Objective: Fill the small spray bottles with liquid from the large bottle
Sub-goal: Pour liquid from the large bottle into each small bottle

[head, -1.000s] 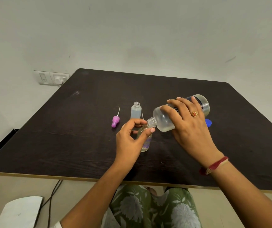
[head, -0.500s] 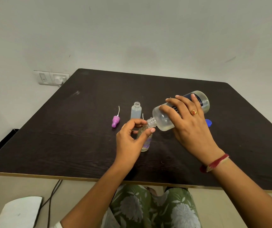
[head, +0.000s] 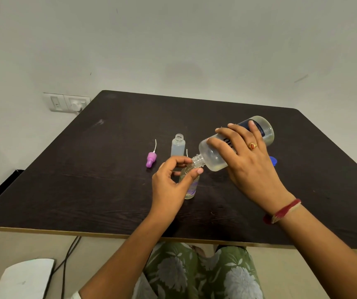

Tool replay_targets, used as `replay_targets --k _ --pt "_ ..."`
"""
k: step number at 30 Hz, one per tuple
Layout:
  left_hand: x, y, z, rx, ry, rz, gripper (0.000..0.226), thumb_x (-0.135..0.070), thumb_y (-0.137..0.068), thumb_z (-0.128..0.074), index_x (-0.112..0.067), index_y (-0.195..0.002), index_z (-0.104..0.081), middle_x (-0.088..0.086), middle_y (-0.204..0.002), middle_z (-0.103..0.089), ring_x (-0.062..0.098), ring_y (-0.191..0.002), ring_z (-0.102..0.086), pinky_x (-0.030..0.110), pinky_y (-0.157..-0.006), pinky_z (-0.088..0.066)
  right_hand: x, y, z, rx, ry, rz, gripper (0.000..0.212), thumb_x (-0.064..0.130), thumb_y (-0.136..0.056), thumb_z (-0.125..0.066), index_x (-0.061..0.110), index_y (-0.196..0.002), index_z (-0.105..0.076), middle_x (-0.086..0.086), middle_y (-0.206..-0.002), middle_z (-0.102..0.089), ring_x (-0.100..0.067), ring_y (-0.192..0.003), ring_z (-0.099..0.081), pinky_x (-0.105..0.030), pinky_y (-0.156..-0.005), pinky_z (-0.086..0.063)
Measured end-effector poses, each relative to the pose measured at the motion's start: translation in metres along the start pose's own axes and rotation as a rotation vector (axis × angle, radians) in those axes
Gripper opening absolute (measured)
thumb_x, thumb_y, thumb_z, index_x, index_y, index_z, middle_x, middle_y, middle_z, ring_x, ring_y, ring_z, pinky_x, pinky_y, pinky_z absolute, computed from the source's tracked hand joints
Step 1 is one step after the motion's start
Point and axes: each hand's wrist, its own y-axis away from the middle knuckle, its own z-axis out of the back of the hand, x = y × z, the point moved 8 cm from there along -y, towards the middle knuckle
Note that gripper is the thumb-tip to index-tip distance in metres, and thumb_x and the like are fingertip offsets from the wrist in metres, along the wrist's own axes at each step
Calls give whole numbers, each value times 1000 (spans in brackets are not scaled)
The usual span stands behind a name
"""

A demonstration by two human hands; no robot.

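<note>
Left hand point(head: 169, 186) pinches small spray bottle point(head: 191, 189) steady on counter point(head: 87, 190); right hand point(head: 250, 167) grips tilted large bottle point(head: 213, 157), mouth-to-mouth for spill-free pouring.

Light: you have even, moderately bright, diffuse light across the frame
Shadows: soft and faint on the dark table point(head: 87, 190); a dim patch on the wall point(head: 173, 39) above its far edge
Glare: small pale highlights on the large bottle point(head: 213, 158); dull sheen at the table's far left
Focus: centre crisp; lower corners slightly soft
Distortion: wide-angle stretch; you see the table's edges splay outward
</note>
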Motion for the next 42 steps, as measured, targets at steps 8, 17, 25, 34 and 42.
replay_targets --k 8,17,25,34,42 --pt "0 0 0 -1 0 2 20 -35 -72 -76 -37 -88 -63 -12 -92 -66 4 -93 -63 17 -79 -51 1 -2 1 8 28 33 72 -4 -67 -74 18 -128 -43 -16 -127 -57 -33 -125 -40 -47 -115 -12" --pt "4 1 1 -6 12 27 20 -35 -72 -76 -34 -88 -64 -10 -92 -67 5 -92 -63 21 -80 -53 3 -4 1 21 71 73 71 -4 -69 -74 19 -128 -43 -16 -130 -55 -34 -127 -40 -50 -115 -14" --pt "4 2 0 -12 32 39 23 -41 -68 -74 -33 -88 -65 -7 -94 -67 7 -91 -64 20 -79 -54 4 -6 3 21 123 119 71 -4 -69 -72 20 -129 -42 -17 -130 -55 -34 -126 -40 -49 -115 -13" --pt "4 2 0 -14 30 28 22 -36 -70 -76 -31 -87 -65 -8 -90 -67 6 -89 -64 18 -78 -53 9 -10 6 -18 195 221 63 -4 -72 -62 17 -129 -45 -19 -130 -56 -37 -125 -43 -51 -114 -15" --pt "4 2 0 -11 36 55 25 -42 -67 -74 -32 -88 -65 -9 -93 -67 4 -88 -63 15 -74 -52 14 -13 13 -14 225 296 56 -2 -75 -49 16 -128 -45 -21 -129 -56 -39 -124 -45 -51 -114 -16"
